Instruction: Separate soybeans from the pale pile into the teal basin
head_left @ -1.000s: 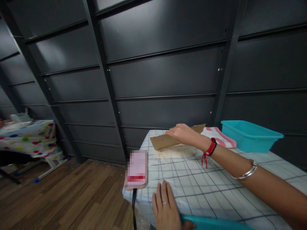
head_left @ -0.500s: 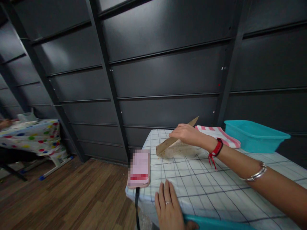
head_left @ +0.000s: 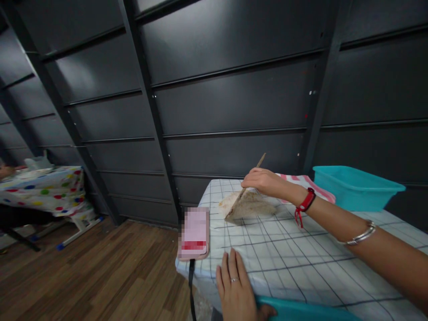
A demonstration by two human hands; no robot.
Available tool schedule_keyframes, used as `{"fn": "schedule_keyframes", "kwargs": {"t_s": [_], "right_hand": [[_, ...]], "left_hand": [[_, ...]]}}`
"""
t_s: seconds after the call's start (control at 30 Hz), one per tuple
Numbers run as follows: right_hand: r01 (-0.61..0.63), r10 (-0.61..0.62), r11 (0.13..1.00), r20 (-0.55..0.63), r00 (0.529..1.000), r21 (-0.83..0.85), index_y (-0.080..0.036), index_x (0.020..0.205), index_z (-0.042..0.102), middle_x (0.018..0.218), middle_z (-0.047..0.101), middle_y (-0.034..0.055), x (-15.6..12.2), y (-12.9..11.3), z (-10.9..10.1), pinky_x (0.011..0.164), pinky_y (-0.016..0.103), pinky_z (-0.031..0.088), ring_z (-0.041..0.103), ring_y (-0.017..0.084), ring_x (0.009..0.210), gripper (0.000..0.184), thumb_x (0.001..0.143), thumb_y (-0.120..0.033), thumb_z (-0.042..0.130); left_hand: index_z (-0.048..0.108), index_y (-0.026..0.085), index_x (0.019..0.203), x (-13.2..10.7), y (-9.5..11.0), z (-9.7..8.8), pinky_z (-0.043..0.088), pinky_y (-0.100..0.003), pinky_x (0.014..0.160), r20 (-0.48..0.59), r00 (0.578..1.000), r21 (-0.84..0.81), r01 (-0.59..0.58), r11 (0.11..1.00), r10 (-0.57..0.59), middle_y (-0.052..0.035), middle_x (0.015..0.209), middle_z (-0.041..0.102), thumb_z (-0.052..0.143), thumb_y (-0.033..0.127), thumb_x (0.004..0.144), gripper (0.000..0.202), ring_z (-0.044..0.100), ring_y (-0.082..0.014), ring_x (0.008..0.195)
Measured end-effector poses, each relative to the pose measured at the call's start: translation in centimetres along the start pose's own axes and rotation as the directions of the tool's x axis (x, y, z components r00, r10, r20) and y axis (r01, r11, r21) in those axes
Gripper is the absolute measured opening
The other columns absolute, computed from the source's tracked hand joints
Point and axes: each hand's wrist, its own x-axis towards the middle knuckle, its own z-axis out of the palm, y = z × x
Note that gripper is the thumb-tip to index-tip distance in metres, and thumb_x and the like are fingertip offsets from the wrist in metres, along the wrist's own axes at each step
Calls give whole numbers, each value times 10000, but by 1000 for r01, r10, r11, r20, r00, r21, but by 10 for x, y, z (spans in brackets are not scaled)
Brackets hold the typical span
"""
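Note:
My right hand (head_left: 260, 180) pinches the top of a thin, flat brown piece that looks like cardboard (head_left: 235, 206). The piece stands tilted, its lower edge down in a low spread of pale brown, grainy material (head_left: 257, 208) on the checked tablecloth. Grains lie on both sides of it. My left hand (head_left: 234, 285) lies palm down at the near table edge, fingers stretched over the cloth, thumb over the rim of a teal container (head_left: 301, 310) cut off by the bottom of the view.
A phone (head_left: 194, 234) with a dark strap lies at the table's left edge. A pink-striped cloth (head_left: 316, 189) and a teal basin (head_left: 357, 191) stand at the back right. Dark wall panels (head_left: 230, 107) rise behind. Far left, another person's hand shows at a dotted-cloth table (head_left: 43, 187).
The cardboard piece has swung from a broad view to nearly edge-on, and its lower end shifted slightly right. More grains show on its left side. My left hand stays in place.

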Motion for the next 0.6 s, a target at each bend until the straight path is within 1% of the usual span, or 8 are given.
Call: {"fn": "schedule_keyframes", "kwargs": {"t_s": [0.07,0.13,0.3,0.43,0.47,0.53,0.6], "right_hand": [[-22,22,1000,-16,1000,-5,-150,907,580,874,656,46,-1,2,-1,777,290,363,568,136,811,267,831,-9,367],[-45,45,999,-25,999,-12,-147,919,578,876,652,54,2,1,3,766,300,365,566,144,811,267,832,-13,365],[-50,50,999,0,999,-16,-160,850,590,794,656,30,7,-5,15,720,285,376,573,139,742,205,829,-45,421],[-47,47,999,23,999,-10,-162,870,591,833,668,18,-4,-2,7,749,265,380,584,124,770,215,803,-17,448],[-49,50,999,30,998,-12,-164,871,592,836,669,16,-8,-1,4,754,264,381,586,123,771,223,796,-10,449],[-68,69,997,41,997,-23,-160,870,594,842,670,25,-13,2,-2,747,271,386,589,132,772,233,785,1,449],[-104,106,994,44,993,-41,-150,883,593,859,669,45,-14,2,-6,728,285,391,593,150,785,237,779,7,449]], "left_hand": [[377,65,1265,0,0,0,252,-598,1030,1,1000,-1,0,1000,0,-204,1331,424,792,308,348,1036,308,-395,1246],[376,60,1266,0,0,-1,247,-603,1031,0,1000,5,2,1000,-2,-207,1330,423,794,301,344,1040,301,-400,1248],[383,47,1257,-1,1,1,256,-623,1014,-20,1000,24,-16,1000,16,-218,1320,430,798,317,323,1057,308,-408,1240],[371,45,1266,0,-5,6,262,-609,1021,-17,1000,28,-19,999,20,-213,1328,423,793,349,328,1072,309,-402,1242],[360,53,1275,0,-8,8,265,-614,1017,-6,999,21,-33,999,33,-213,1336,413,785,379,344,1075,305,-406,1243],[363,91,1284,0,-15,13,298,-643,977,50,993,-18,-103,995,104,-210,1341,407,754,474,371,1065,326,-426,1224],[329,103,1305,0,-21,18,300,-649,973,56,991,-26,-117,993,118,-212,1358,382,729,525,387,1086,312,-432,1231]]}}
